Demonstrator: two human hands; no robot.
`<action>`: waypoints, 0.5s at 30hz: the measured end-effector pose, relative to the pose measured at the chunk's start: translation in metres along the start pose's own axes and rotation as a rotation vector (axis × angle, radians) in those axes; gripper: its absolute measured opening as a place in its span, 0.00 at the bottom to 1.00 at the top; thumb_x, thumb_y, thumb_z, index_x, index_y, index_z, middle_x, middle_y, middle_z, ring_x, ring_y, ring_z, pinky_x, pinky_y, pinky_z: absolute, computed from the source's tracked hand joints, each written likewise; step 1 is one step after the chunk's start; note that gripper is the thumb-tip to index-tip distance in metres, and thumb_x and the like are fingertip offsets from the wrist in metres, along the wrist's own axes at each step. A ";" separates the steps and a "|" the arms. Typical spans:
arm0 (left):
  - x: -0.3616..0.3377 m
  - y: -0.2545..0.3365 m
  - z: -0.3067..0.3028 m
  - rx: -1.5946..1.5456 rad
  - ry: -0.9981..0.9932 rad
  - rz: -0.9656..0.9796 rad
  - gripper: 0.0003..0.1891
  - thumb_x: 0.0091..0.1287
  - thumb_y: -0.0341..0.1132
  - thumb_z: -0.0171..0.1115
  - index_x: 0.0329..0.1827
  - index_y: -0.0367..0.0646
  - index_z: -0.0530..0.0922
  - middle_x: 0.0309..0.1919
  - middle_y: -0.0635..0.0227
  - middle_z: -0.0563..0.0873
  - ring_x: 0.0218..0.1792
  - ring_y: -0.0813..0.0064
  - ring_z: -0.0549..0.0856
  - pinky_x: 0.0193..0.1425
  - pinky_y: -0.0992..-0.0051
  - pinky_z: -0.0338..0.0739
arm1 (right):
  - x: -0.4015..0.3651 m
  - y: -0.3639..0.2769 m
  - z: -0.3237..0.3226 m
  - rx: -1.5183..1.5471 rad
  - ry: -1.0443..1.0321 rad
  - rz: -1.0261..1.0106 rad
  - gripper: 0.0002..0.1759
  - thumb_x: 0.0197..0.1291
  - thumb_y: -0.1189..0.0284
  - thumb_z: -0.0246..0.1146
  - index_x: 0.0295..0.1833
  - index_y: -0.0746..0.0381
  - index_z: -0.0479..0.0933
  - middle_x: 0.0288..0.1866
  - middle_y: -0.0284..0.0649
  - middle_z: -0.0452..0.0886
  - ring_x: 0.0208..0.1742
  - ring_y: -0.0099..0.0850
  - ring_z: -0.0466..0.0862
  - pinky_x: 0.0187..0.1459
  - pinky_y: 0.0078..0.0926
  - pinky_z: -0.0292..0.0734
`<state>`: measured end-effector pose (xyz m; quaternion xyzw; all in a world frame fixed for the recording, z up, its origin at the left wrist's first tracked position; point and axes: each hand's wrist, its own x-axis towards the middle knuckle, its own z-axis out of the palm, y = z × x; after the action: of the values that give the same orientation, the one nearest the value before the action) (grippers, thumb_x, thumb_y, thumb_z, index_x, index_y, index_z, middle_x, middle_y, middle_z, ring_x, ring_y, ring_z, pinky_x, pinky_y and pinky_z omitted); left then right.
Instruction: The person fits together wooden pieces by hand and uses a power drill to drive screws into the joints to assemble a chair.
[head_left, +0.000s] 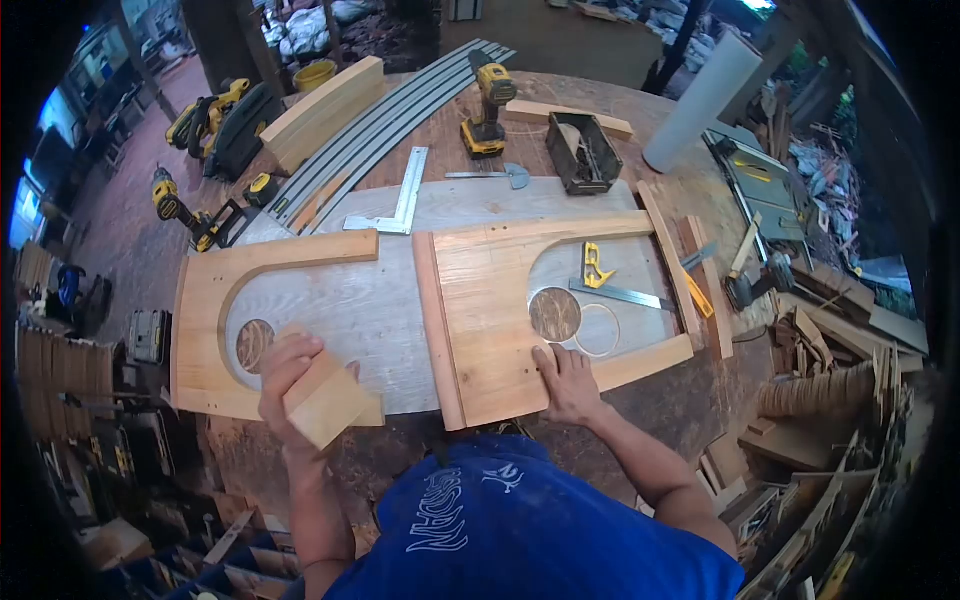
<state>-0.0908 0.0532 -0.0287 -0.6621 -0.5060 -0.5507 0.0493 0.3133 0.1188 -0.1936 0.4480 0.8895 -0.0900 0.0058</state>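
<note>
Wooden block (328, 402) raised in the left hand (287, 372), right hand (572, 388) resting on a cut-out panel (485, 285).
The left hand's fingers curl round the block, above a second panel (203, 300); the right hand's fingers are slightly spread. Curved openings are shaped in both panels; a crosspiece (668, 255) spans the arm ends beyond the right hand, while the second panel's arms end without one and the block seems unfixed. Past the right hand lies a combination square (597, 268).
</note>
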 end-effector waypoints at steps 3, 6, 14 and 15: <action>-0.005 0.010 -0.030 -0.051 0.082 0.011 0.33 0.56 0.25 0.80 0.60 0.46 0.67 0.54 0.55 0.82 0.57 0.58 0.83 0.68 0.54 0.79 | 0.002 -0.012 -0.036 0.152 0.002 -0.002 0.64 0.33 0.57 0.83 0.80 0.57 0.62 0.73 0.58 0.65 0.67 0.59 0.69 0.71 0.55 0.63; -0.012 0.033 -0.069 -0.045 0.078 -0.023 0.31 0.59 0.26 0.79 0.60 0.46 0.67 0.57 0.54 0.81 0.58 0.60 0.82 0.65 0.58 0.80 | 0.004 -0.030 -0.058 0.205 0.028 0.008 0.63 0.34 0.59 0.83 0.81 0.54 0.61 0.74 0.57 0.64 0.69 0.60 0.68 0.71 0.55 0.64; -0.033 0.080 -0.116 0.073 0.168 -0.002 0.33 0.58 0.24 0.79 0.62 0.46 0.66 0.58 0.54 0.80 0.58 0.60 0.81 0.64 0.60 0.81 | 0.017 -0.042 -0.168 0.634 0.228 -0.057 0.65 0.34 0.63 0.83 0.81 0.62 0.59 0.74 0.51 0.70 0.74 0.45 0.72 0.75 0.43 0.66; -0.036 0.086 -0.119 0.102 0.163 0.010 0.34 0.58 0.23 0.79 0.62 0.46 0.66 0.58 0.54 0.80 0.58 0.60 0.81 0.64 0.60 0.80 | 0.018 -0.040 -0.179 0.753 0.234 -0.030 0.66 0.34 0.63 0.84 0.82 0.63 0.59 0.74 0.46 0.73 0.73 0.38 0.74 0.74 0.39 0.67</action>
<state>-0.1056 -0.0844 0.0322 -0.6139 -0.5245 -0.5761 0.1268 0.2826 0.1393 -0.0132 0.4130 0.7954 -0.3582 -0.2617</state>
